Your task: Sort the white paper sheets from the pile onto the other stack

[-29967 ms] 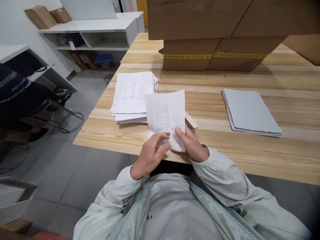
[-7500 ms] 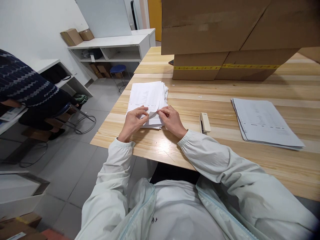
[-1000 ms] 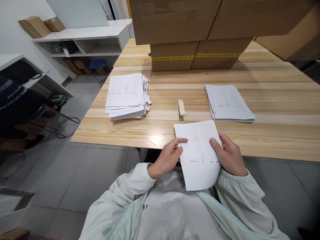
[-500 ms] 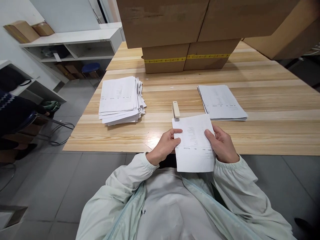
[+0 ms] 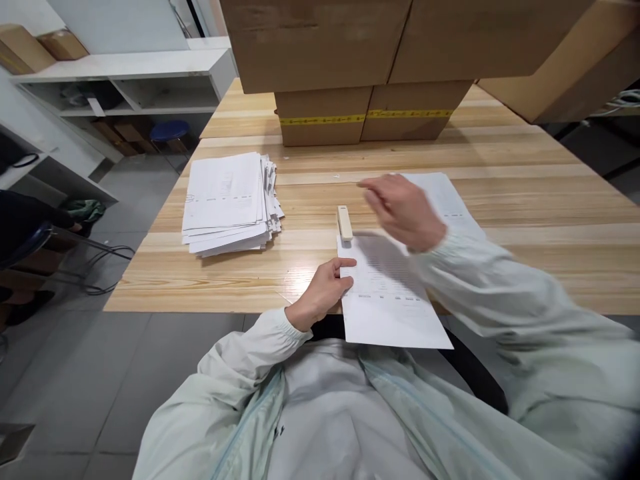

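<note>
My left hand (image 5: 327, 288) pinches the left edge of a printed paper sheet (image 5: 390, 320) between thumb and fingers. The sheet's near part hangs over the front table edge, and whether other sheets lie under it I cannot tell. A cream stapler (image 5: 344, 223) stands at the sheet's top left corner, where its jaw meets the paper. My right hand (image 5: 403, 208) is raised to the right of the stapler, apart from it, slightly blurred, with a finger stretched left and nothing visible in it. Behind that hand and sleeve lies a flat paper stack (image 5: 450, 193), partly covered.
A thick, uneven pile of papers (image 5: 225, 193) rests on the left of the wooden table (image 5: 310, 267). Large cardboard boxes (image 5: 320, 47) are stacked at the back. A white shelf unit (image 5: 150, 63) and a blue stool (image 5: 170, 130) stand beyond the left edge.
My right hand has let go of the sheet's right edge and risen up and left toward the stapler. My left hand keeps its hold. The view has shifted slightly.
</note>
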A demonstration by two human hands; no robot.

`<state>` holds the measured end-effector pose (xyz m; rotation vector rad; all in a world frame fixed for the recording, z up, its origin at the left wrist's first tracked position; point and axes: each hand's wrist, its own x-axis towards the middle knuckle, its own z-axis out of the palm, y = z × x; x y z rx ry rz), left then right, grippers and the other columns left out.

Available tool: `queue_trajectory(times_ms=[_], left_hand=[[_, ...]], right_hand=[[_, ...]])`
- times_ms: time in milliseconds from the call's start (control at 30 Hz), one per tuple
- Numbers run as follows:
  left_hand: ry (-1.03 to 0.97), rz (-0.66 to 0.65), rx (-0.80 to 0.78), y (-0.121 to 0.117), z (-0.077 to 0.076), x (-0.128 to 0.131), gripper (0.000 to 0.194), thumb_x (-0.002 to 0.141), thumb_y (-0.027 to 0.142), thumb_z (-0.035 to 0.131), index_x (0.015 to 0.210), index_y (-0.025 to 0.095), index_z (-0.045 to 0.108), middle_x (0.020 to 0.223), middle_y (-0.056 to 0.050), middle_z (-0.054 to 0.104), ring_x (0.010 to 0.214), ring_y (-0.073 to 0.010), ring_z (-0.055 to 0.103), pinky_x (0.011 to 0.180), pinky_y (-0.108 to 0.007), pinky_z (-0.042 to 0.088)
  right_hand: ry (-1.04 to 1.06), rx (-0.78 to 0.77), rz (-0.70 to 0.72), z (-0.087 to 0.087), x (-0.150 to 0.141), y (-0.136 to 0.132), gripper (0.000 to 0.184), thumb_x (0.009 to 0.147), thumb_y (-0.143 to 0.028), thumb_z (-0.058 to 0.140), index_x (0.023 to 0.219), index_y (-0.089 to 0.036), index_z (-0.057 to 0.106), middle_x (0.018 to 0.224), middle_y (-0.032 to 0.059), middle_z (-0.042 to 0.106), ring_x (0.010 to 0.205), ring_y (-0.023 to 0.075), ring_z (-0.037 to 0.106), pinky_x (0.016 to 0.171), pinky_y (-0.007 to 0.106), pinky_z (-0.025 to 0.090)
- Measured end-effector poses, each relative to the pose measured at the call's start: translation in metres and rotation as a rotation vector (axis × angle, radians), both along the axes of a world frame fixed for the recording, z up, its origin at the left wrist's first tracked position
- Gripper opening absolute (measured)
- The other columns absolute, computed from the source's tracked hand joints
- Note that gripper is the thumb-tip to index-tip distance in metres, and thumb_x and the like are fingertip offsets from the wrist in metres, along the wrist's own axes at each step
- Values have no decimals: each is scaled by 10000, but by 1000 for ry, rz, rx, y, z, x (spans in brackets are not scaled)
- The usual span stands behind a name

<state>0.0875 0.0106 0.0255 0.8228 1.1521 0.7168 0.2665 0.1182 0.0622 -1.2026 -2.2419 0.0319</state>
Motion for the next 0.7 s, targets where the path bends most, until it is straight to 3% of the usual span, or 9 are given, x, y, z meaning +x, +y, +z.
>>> queue_trajectory(times_ms=[133, 233, 333, 433, 567, 633, 700], left_hand=[[-7, 29, -2, 0, -4, 1, 454, 729, -2, 537, 1170, 87, 598, 587, 78, 518, 486, -69, 448, 529, -204, 347], [-15, 25, 0, 2, -9, 0, 452, 719, -9, 546, 1159, 75, 607, 613, 61, 547, 516, -70, 468, 534, -202, 336], [-28, 20, 12, 5, -11, 0, 469, 699, -14, 551, 1156, 71, 613, 626, 48, 572, 539, -75, 484, 555, -204, 349], [-23, 13, 8, 7, -10, 1, 473, 693, -2, 553, 1155, 82, 612, 612, 58, 550, 523, -72, 469, 556, -205, 350], [-35, -19, 4, -13, -7, -10, 433, 724, 75, 601, 1155, 120, 611, 631, 56, 512, 537, -79, 452, 536, -204, 330], [-35, -18, 99, -35, -6, -25, 346, 763, 147, 650, 1109, 134, 639, 636, 57, 466, 563, -75, 419, 542, -197, 322], [34, 31, 249, -61, -7, -43, 269, 821, 262, 679, 1069, 160, 661, 600, 73, 376, 532, -69, 335, 503, -197, 270]], right_hand=[[-53, -74, 83, -45, -66, 46, 428, 1044, -321, 302, 1215, -124, 641, 1201, 149, 671, 1148, 292, 518, 1007, 464, 390], [-85, -161, 88, -70, -78, 50, 408, 1044, -319, 318, 1210, -130, 639, 1254, 157, 653, 1172, 297, 484, 994, 460, 375], [-91, -173, 65, -76, -79, 44, 402, 1041, -332, 332, 1220, -139, 636, 1285, 157, 642, 1207, 311, 460, 1001, 475, 346], [-69, -130, 42, -68, -81, 41, 408, 1031, -334, 358, 1272, -126, 613, 1325, 157, 625, 1238, 314, 452, 1022, 473, 333], [62, 58, 37, -39, -61, 23, 420, 1001, -372, 435, 1304, -129, 595, 1358, 158, 608, 1276, 304, 476, 1059, 460, 357], [137, 81, 3, -20, -34, -3, 372, 994, -406, 444, 1159, -157, 666, 1207, 143, 678, 1157, 288, 567, 1003, 441, 415], [193, -65, -60, -3, -3, -40, 392, 1001, -446, 425, 908, -183, 700, 910, 102, 710, 878, 233, 634, 846, 387, 479]])
